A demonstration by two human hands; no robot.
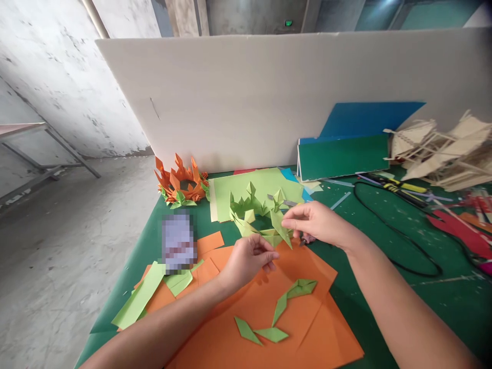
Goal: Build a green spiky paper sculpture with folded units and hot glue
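My right hand [311,223] pinches a pointed, folded light-green paper piece [280,225] at its fingertips. Directly behind that piece, a light-green folded-paper crown [243,225] stands on the table, partly hidden by it. My left hand [249,259] is in front of the crown, its fingers curled together and nothing visible in them. Below the hands, two joined green folded strips, one nearer [272,334] and one farther [302,289], lie on large orange paper sheets [323,338].
An orange paper crown [180,179] with green leaves stands at the back left. A blurred rectangle [177,241] and green strips [142,294] lie left. Green sheets [265,179] lie behind the crown. Right are a black cord [392,251], pliers [407,192] and a wooden model [442,148].
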